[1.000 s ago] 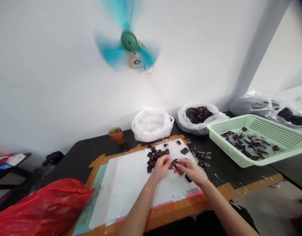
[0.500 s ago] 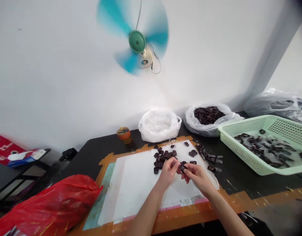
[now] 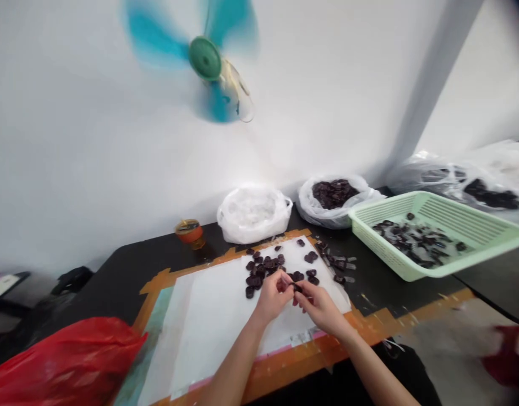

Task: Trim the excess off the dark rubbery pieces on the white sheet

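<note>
Over the white sheet (image 3: 208, 327), my left hand (image 3: 275, 296) and my right hand (image 3: 320, 307) meet with fingertips closed on one small dark piece (image 3: 296, 286). The fingers cover part of this piece. Several loose dark pieces (image 3: 259, 270) lie on the sheet just beyond my left hand, with a few more (image 3: 310, 257) farther up to the right. Dark pieces with clear tabs (image 3: 339, 263) rest by the sheet's right edge.
A green basket (image 3: 411, 272) with dark pieces stands at the right. Behind the sheet are a white bag (image 3: 254, 217), a bag of dark pieces (image 3: 335, 194) and a tape roll (image 3: 189, 231). A red bag (image 3: 73, 361) lies front left; a fan (image 3: 205, 58) spins above.
The camera view has turned right, so the table and fan appear farther left. Both hands still hold the dark piece, which now shows more edge-on between the fingers.
</note>
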Demonstrator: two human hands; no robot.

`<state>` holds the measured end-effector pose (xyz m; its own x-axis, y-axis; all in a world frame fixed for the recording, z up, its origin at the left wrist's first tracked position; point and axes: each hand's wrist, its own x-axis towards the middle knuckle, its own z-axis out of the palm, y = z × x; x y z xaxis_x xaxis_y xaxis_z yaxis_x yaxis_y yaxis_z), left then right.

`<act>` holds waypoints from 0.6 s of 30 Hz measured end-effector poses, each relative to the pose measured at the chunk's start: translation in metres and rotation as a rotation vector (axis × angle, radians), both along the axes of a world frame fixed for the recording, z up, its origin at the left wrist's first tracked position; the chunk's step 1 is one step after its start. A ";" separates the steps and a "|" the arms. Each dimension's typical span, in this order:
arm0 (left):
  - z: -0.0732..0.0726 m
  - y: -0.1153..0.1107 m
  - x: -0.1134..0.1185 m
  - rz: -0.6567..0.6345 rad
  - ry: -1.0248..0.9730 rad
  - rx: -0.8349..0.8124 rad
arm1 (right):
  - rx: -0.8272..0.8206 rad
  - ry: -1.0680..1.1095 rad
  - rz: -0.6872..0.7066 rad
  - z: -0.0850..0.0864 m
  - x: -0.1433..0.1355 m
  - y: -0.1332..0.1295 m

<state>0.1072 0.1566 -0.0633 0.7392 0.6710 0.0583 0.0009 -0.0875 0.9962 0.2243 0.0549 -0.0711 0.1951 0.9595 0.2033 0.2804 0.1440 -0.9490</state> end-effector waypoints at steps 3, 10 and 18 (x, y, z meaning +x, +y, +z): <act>0.003 -0.001 0.003 -0.058 -0.039 0.015 | 0.057 -0.101 -0.180 0.017 0.022 -0.009; -0.007 0.003 0.004 0.192 0.142 0.363 | 0.165 -0.634 -1.080 0.055 0.152 -0.048; -0.021 -0.020 0.016 -0.219 0.306 0.998 | -0.078 -0.860 -0.517 0.020 0.146 -0.042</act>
<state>0.1229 0.1369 -0.0844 0.9142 0.2731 0.2993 0.1244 -0.8923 0.4340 0.3704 0.0129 -0.0511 0.4078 0.8154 0.4109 0.8854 -0.2431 -0.3962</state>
